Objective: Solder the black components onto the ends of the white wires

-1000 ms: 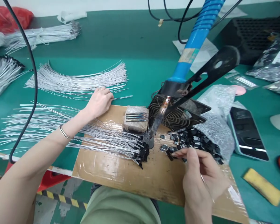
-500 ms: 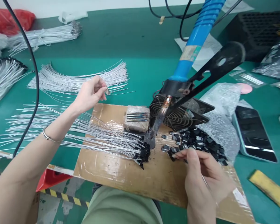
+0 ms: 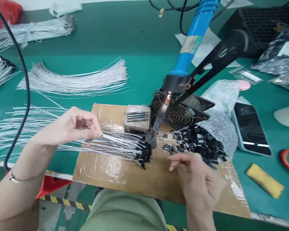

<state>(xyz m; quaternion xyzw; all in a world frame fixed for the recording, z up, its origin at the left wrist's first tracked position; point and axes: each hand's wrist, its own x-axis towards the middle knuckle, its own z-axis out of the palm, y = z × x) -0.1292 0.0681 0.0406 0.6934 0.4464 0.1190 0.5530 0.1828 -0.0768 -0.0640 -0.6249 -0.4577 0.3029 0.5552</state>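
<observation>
My left hand (image 3: 80, 126) is pinched above the left part of a spread of white wires (image 3: 110, 146). One white wire (image 3: 53, 102) runs from the far bundle toward its fingers. Black pieces (image 3: 144, 152) sit on the right ends of the spread wires. My right hand (image 3: 197, 179) is closed over the cardboard (image 3: 159, 186), just in front of a heap of small black parts (image 3: 204, 144); what its fingers hold is hidden. Between the hands, a soldering iron (image 3: 162, 114) points down from a blue handle (image 3: 190, 45), its tip beside the black wire ends.
A white wire bundle (image 3: 79, 78) lies behind my left hand. A fan (image 3: 175, 110) and a block with dark streaks (image 3: 137, 118) stand near the iron. To the right are bubble wrap (image 3: 221, 112), a phone (image 3: 251, 128), a yellow sponge (image 3: 265, 180) and red-handled scissors (image 3: 287, 162).
My left hand has come away from the far wire bundle, down and left over the spread wires. My right hand has drawn back slightly from the black parts. The view has shifted a little.
</observation>
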